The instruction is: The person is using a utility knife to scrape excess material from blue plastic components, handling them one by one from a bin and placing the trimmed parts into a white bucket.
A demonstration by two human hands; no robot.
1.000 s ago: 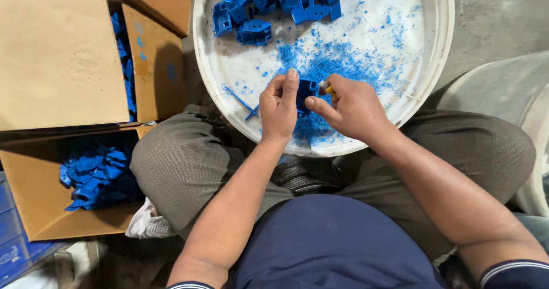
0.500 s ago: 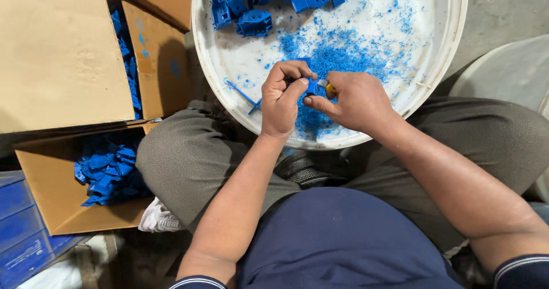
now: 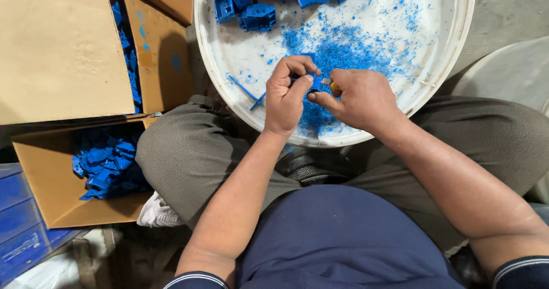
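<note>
My left hand grips a small blue plastic part over the near side of a big round white tray. Pressed against that part from the right, my right hand holds a small knife with a yellow handle, its short blade touching the part. Blue shavings lie heaped on the tray under and beyond both hands. Several more blue plastic parts sit at the tray's far edge. A thin blue strip lies left of my left hand.
The tray rests over my crossed legs in grey trousers. At the left, an open cardboard box holds several blue parts; a second box stands behind it. A blue crate is at the lower left.
Both hands have stayed together on the blue part, with small finger shifts. The view has drifted, so the tray and boxes sit slightly differently in the picture.
</note>
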